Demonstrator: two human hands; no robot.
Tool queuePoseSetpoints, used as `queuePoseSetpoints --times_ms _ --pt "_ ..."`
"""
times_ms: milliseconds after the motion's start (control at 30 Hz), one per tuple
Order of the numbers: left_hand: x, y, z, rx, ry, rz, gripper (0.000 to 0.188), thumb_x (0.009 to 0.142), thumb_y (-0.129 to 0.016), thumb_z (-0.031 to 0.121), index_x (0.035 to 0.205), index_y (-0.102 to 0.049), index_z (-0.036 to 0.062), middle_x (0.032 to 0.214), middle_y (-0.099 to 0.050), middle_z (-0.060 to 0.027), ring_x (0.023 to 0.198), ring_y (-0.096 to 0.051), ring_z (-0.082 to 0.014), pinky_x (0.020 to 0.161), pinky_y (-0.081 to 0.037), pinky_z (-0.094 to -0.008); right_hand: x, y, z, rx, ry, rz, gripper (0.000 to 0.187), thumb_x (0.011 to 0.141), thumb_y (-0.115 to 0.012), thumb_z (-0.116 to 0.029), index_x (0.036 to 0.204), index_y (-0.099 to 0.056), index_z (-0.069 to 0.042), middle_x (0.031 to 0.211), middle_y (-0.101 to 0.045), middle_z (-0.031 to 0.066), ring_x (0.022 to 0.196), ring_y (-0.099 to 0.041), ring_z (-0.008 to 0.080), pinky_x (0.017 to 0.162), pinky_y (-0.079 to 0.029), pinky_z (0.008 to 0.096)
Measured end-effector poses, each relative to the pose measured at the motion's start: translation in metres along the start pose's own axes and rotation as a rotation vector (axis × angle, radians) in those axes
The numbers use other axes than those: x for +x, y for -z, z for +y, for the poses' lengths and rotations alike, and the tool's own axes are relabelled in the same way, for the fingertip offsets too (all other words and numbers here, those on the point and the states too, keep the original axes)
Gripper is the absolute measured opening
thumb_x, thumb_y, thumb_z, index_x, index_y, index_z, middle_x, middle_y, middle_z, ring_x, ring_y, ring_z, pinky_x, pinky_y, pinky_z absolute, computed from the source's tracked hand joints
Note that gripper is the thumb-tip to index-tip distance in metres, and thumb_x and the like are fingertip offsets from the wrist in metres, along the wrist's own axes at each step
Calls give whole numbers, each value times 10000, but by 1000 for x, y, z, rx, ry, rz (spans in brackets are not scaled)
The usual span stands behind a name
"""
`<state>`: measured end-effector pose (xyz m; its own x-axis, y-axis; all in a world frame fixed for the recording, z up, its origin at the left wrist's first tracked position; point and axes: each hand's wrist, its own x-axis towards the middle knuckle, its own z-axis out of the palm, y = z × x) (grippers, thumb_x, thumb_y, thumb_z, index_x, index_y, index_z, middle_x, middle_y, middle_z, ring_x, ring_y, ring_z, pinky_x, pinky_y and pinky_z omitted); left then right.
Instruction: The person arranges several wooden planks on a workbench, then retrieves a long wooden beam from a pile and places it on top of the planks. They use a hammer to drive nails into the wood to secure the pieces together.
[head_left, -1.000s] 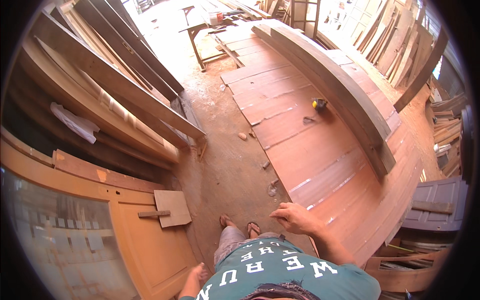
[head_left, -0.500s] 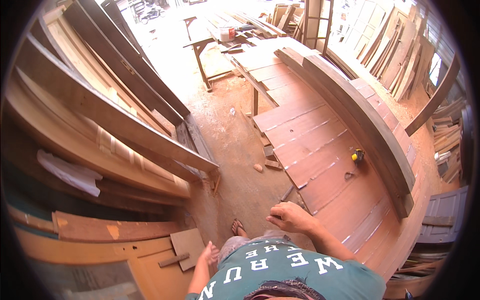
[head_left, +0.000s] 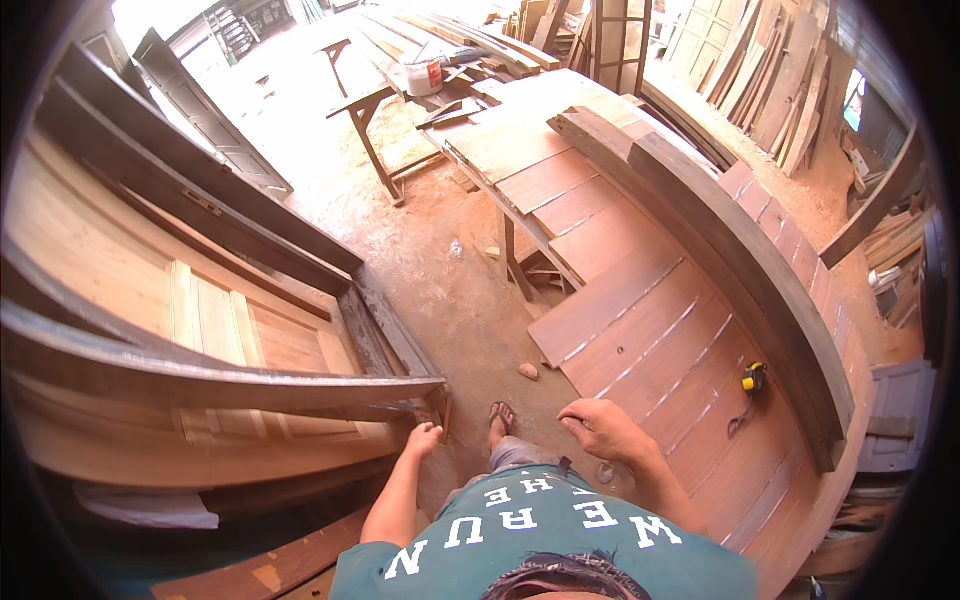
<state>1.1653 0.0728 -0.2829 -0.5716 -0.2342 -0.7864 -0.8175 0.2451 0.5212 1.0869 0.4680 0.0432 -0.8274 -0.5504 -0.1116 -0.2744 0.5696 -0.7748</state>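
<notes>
My left hand hangs low beside the corner of a stack of wooden door frames on my left, fingers loosely curled, holding nothing. My right hand is in front of me with curled fingers, just short of the near edge of a big wooden panel made of reddish boards lying flat on my right. Nothing shows in that hand. A yellow tape measure lies on the panel, right of my right hand. My sandalled foot stands on the dusty floor between my hands.
A long curved dark timber lies along the panel's far side. A sawhorse table with a white bucket stands ahead. Planks lean at the back right. A small wood block lies on the floor.
The view has swung forward and up along the aisle; the door stack now fills the left. The tape measure shifted in view. Both hands stay low, the left now nearer the frame corner.
</notes>
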Motion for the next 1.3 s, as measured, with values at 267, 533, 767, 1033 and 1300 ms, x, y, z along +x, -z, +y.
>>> queuePoseSetpoints --times_ms 267,533,767,1033,1300 --pt "20 11 102 480 -24 -121 1031 879 -663 621 1542 -326 -93 1562 -407 -308 1464 -413 -395 1210 -341 -429 112 57 17 -6 -24 219 165 916 -681 -98 1037 -728 4 972 -727 179 936 -676 363 838 -534 422" --pt "133 110 231 765 -125 -328 695 915 -686 535 1296 -659 -45 1293 -670 -264 1229 -642 -365 1052 -484 -413 202 78 32 18 -131 373 153 903 -674 -96 1003 -722 9 958 -722 184 921 -668 380 844 -524 445" --pt "273 204 382 482 -357 -83 555 915 -733 324 1336 -629 -22 1218 -716 -235 1140 -695 -326 989 -532 -390 296 88 24 49 -309 547 159 909 -678 -122 1007 -730 -8 966 -724 188 928 -683 375 839 -533 433" --pt "376 290 674 418 -969 259 386 894 -705 148 1242 -654 -12 1152 -704 -219 1050 -683 -355 944 -535 -433 534 89 -15 148 -380 448 226 934 -661 -176 1078 -719 -12 1037 -720 180 988 -679 373 881 -533 431" --pt "431 265 866 707 -1283 320 470 861 -778 189 1264 -616 7 1141 -645 -187 1097 -623 -357 942 -506 -445 692 94 -8 12 -219 168 260 940 -644 -208 1122 -705 -32 1067 -700 190 1051 -652 384 939 -514 451"
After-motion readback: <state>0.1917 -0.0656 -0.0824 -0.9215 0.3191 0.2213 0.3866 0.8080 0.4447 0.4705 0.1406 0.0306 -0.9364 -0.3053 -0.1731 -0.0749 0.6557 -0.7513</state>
